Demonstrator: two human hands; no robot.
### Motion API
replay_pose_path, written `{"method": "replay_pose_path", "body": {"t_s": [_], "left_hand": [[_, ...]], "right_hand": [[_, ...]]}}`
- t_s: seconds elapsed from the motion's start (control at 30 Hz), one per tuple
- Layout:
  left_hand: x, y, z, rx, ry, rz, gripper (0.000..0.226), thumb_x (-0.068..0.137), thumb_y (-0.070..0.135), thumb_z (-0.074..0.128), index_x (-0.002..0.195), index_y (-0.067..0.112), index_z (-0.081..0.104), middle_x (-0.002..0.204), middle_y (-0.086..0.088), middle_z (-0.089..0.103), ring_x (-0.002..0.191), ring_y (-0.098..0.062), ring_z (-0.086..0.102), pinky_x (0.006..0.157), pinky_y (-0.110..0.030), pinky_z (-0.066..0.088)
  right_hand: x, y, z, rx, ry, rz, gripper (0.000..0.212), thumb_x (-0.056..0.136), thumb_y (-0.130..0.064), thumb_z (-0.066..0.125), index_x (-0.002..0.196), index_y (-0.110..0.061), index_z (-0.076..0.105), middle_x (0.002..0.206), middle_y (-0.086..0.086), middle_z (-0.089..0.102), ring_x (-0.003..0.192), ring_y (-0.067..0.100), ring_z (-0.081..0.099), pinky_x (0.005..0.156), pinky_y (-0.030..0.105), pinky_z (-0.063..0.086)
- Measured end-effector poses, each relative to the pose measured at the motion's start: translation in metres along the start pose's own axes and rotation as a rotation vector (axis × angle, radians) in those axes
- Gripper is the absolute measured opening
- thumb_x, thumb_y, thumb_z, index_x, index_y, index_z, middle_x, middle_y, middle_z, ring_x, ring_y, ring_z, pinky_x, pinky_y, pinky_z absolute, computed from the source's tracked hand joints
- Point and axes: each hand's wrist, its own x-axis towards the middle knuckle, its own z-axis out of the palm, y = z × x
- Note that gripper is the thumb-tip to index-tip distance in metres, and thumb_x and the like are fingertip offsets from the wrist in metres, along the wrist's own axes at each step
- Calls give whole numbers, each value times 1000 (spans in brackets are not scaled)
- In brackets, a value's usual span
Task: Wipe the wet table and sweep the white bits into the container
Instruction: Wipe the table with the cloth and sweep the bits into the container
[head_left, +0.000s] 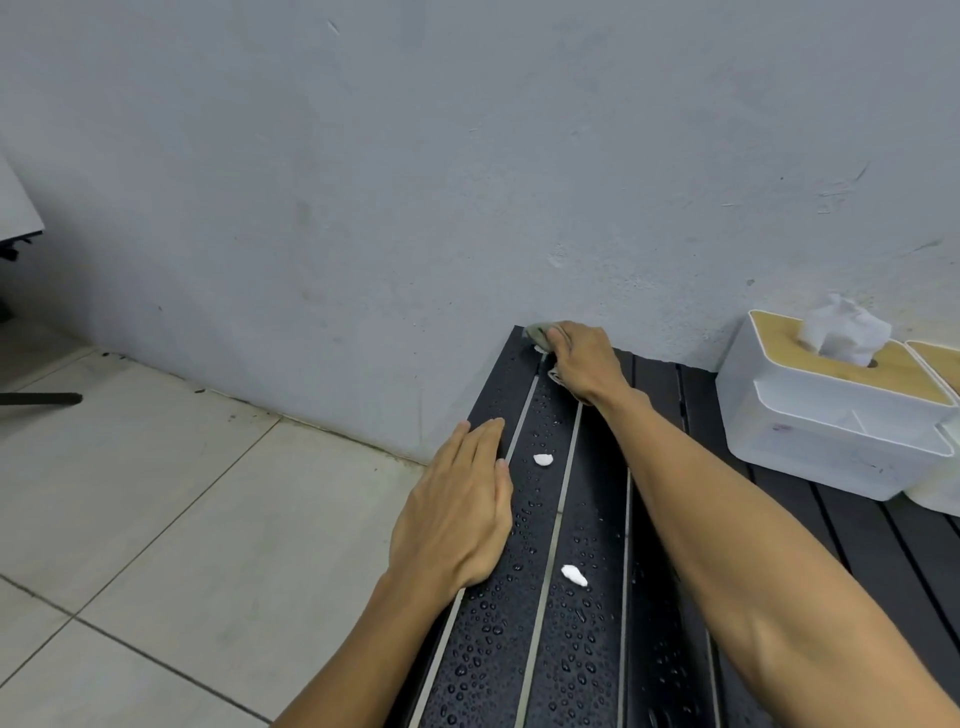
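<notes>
Head view: table (488, 649), black slats, beaded with water. White bits counted: two, far bit (543, 460) just beside the left hand (457, 499), near bit (574, 576) closer to the camera. Left hand flat, fingers straight, on the table's left edge. Right hand (582, 358) curled over one cloth (537, 335) at the far corner. White container (831, 441) on the table at right; second box (940, 358) partly visible beside it.
</notes>
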Motion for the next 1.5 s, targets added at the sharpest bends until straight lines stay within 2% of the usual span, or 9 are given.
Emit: {"method": "replay_pose_path", "body": {"t_s": [0.17,0.3,0.4,0.6,0.8,1.03,1.13,1.33,1.5], "left_hand": [[1,-2,2,-8,30,11,51,105,35,21,154,26,13,161,8,18,146,-8,20,116,-28,28],[2,-1,1,-15,50,2,54,104,35,22,155,24,7,164,7,5,140,-14,34,107,-30,37],[1,1,1,-29,60,-7,56,104,36,22,155,26,1,164,8,0,133,-17,44,100,-32,43],[0,1,1,-43,67,-18,58,104,35,22,155,25,-4,164,5,0,129,-20,48,96,-32,46],[2,0,4,-53,83,-21,58,104,34,24,156,25,-1,164,3,1,133,-18,45,101,-31,43],[3,-1,5,-78,102,-33,58,104,34,25,156,24,0,164,3,0,146,-14,24,110,-31,38],[4,0,4,-132,112,-87,58,103,37,24,155,27,2,164,7,0,148,-10,17,110,-29,32],[0,6,-7,-343,116,-176,58,100,55,18,154,39,3,163,11,8,147,-7,16,112,-30,22],[-3,10,-15,-459,128,-200,60,97,63,16,153,41,8,160,11,18,145,-8,24,110,-28,21]], "right_hand": [[-21,-19,-12,-33,-167,-207,27,107,-35,39,107,-40,66,107,-13,66,109,17,61,78,30,38],[-70,-31,-24,36,-322,-356,33,106,-41,40,129,-37,64,142,-8,59,131,4,51,104,31,44],[-105,-31,-42,133,-364,-358,32,106,-35,43,128,-30,65,134,-14,63,125,-3,55,107,23,43],[-64,-27,-49,221,16,-49,31,107,-31,43,113,-14,68,96,-4,68,83,6,64,73,7,42],[-14,-30,0,32,-115,69,34,104,-46,36,110,-29,65,112,0,67,106,26,61,87,40,46],[-54,-42,6,-95,-333,-276,50,100,-61,34,136,-34,56,148,-8,52,136,16,49,110,48,41],[-82,-49,0,-7,-397,-325,49,102,-54,39,144,-30,50,151,-13,48,143,8,39,115,40,37],[-134,-61,-15,185,-505,-264,43,99,-59,42,139,-44,51,145,-20,53,110,17,69,80,31,61],[-161,-77,-43,300,-460,-236,26,104,-41,47,103,-32,71,105,-11,73,86,-8,64,80,19,48]]}}
